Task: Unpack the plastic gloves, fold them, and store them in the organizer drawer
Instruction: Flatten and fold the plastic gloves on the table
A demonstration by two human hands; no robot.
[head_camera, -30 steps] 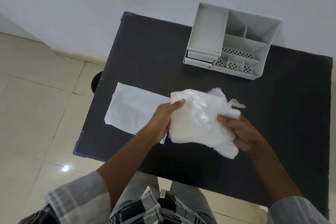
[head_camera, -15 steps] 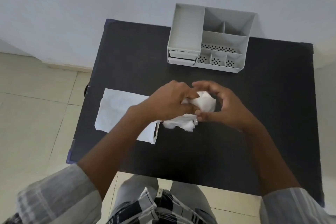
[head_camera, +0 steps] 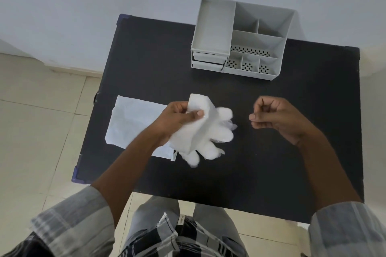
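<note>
My left hand point(head_camera: 177, 118) grips a bundle of white translucent plastic gloves point(head_camera: 205, 131) by the cuff end, above the middle of the black table point(head_camera: 271, 162). The glove fingers hang down and to the right. To the right of the gloves, and apart from them, my right hand point(head_camera: 275, 118) has its fingers curled and holds nothing. The empty white packet point(head_camera: 133, 121) lies flat on the table's left part, partly under my left hand. The grey organizer point(head_camera: 240, 37) stands at the table's far edge, its two drawers point(head_camera: 207, 61) at the lower left pushed in.
The organizer has several open compartments, some with perforated floors. A white wall runs behind the table. Tiled floor lies to the left and below the near edge. My legs and checked shirt are below the near table edge.
Half a second ago both hands were pressed together around the crumpled gloves. My right hand has let go and moved right; the gloves now hang unfurled from my left hand.
</note>
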